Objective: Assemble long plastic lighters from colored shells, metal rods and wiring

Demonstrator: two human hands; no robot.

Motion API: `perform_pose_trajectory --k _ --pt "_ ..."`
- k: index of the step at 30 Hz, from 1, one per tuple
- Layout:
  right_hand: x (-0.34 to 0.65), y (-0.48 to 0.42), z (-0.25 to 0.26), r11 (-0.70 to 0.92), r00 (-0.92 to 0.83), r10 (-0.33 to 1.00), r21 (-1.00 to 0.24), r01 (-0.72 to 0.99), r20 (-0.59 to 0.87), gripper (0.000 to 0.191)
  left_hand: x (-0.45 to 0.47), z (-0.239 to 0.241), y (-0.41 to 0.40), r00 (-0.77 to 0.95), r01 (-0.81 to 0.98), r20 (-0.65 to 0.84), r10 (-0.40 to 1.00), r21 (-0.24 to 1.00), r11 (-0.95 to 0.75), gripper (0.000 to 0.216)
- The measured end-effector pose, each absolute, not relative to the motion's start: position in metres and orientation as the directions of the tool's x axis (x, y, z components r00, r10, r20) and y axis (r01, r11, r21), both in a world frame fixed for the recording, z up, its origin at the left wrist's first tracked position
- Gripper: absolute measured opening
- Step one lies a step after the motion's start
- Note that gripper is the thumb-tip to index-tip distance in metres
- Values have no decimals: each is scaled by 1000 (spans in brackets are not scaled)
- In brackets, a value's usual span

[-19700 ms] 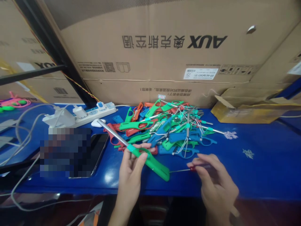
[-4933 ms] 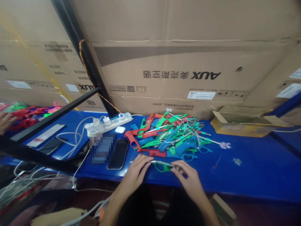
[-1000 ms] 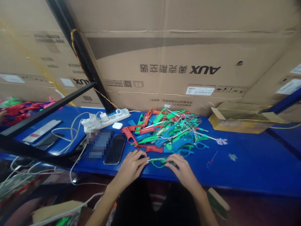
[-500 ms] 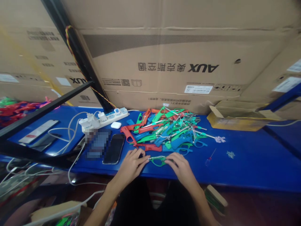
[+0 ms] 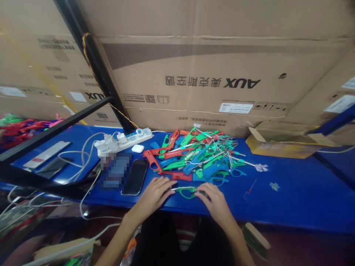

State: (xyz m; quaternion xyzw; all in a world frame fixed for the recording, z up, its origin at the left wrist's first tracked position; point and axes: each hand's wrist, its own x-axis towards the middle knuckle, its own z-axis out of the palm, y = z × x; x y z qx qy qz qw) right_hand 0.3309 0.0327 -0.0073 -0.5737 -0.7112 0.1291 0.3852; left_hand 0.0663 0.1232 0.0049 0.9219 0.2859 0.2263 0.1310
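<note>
Left hand [image 5: 154,194] and right hand [image 5: 215,200] hold green handle [image 5: 186,191] below AUX carton [image 5: 242,83]

Tall cardboard boxes [image 5: 194,74] wall in a blue workbench [image 5: 294,192] behind a black frame [image 5: 91,59].

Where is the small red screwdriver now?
In the head view, the small red screwdriver lies on the blue table, right of the right hand, near the right end of the coloured handle pile.
</note>
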Motion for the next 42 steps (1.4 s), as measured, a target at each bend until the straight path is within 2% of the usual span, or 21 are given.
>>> perform_pose_trajectory --k 5,14,20,28,36,42 --pt "331 33 -10 304 -43 919 -635 710 391 26 65 7 125 764 435 317 562 389 -812 22" --pt "332 32 -8 304 -37 920 -648 698 391 27 68 9 127 758 433 363 542 340 -835 20" --pt "332 31 -9 312 -35 916 -657 686 399 24 74 12 125 728 485 357 586 335 -807 15" --pt "331 28 -10 310 -29 919 -673 671 393 23 75 10 122 710 481 366 602 371 -794 16" --pt "331 25 -9 286 -28 934 -699 655 355 16 76 8 116 645 475 436 627 414 -777 13" --pt "332 25 -4 295 -63 941 -716 632 333 9 75 11 111 636 451 422 646 476 -755 11"
